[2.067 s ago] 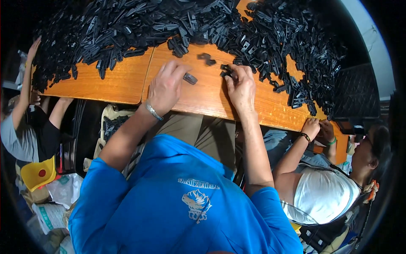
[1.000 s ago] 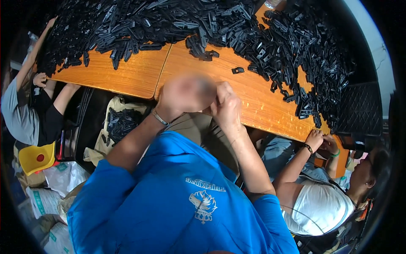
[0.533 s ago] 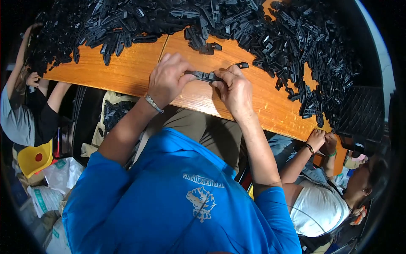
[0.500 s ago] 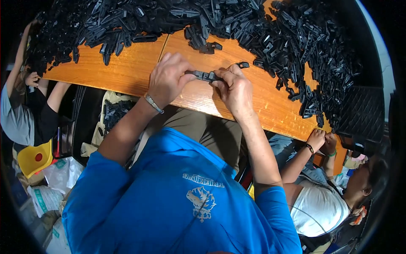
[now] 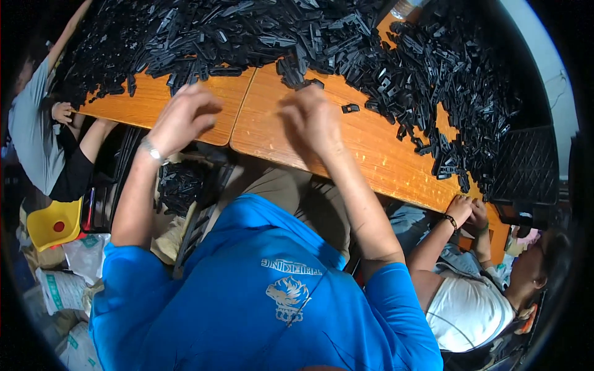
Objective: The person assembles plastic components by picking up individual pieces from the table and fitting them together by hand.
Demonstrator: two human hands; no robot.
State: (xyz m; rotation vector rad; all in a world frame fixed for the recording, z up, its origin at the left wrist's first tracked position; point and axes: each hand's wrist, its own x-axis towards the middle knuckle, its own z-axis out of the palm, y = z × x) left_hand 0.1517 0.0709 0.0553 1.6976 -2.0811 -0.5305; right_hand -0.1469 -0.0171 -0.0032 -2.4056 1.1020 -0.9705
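Over the wooden table, my left hand [image 5: 184,116] hovers at the near edge of the heap of black plastic parts [image 5: 247,34]. Its thumb and forefinger are apart, with nothing visible between them. My right hand [image 5: 314,120] is smeared by motion above the bare wood, just short of a small cluster of black clip-like parts [image 5: 294,71]. Whether anything is in its fingers cannot be made out. One small black piece [image 5: 350,108] lies by itself to the right of that hand.
Below the table [image 5: 272,127] at left is a sack of black parts [image 5: 179,182]. A yellow plastic seat [image 5: 52,226] and white bags [image 5: 65,287] stand farther left. One person sits at the left, another at the right, hands on the table edge. A black ribbed crate [image 5: 527,166] is at right.
My hands have come apart, and the black plastic part held between them no longer shows. The left moved left toward the heap; the right moved left and slightly up. The view shifted slightly.
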